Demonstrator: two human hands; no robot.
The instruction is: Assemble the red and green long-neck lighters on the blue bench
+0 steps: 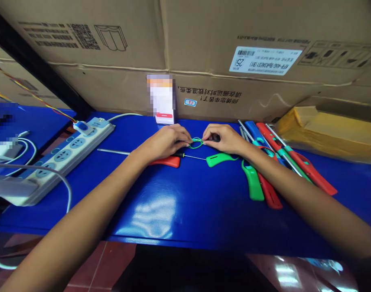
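Observation:
A thin green loop (pixel 196 143), like a band or cord, is stretched between my two hands just above the blue table. My left hand (pixel 169 140) pinches its left side, and my right hand (pixel 222 138) pinches the right side with thumb and forefinger. Under my left hand lies a red long-nosed lighter (pixel 170 162), its metal tube pointing left. A thin screwdriver (pixel 200 157) with a black and yellow handle end rests between it and a green lighter handle (pixel 217 159). My right forearm passes over several more lighters, among them a green one (pixel 254 184) and a red one (pixel 271 194).
A phone (pixel 164 99) leans upright against a large cardboard box (pixel 203 52) behind the blue table (pixel 143 211). On the left sits a power strip (pixel 73 152) with plugs and white cables (pixel 65 182). A smaller open carton (pixel 331 129) stands at the back right.

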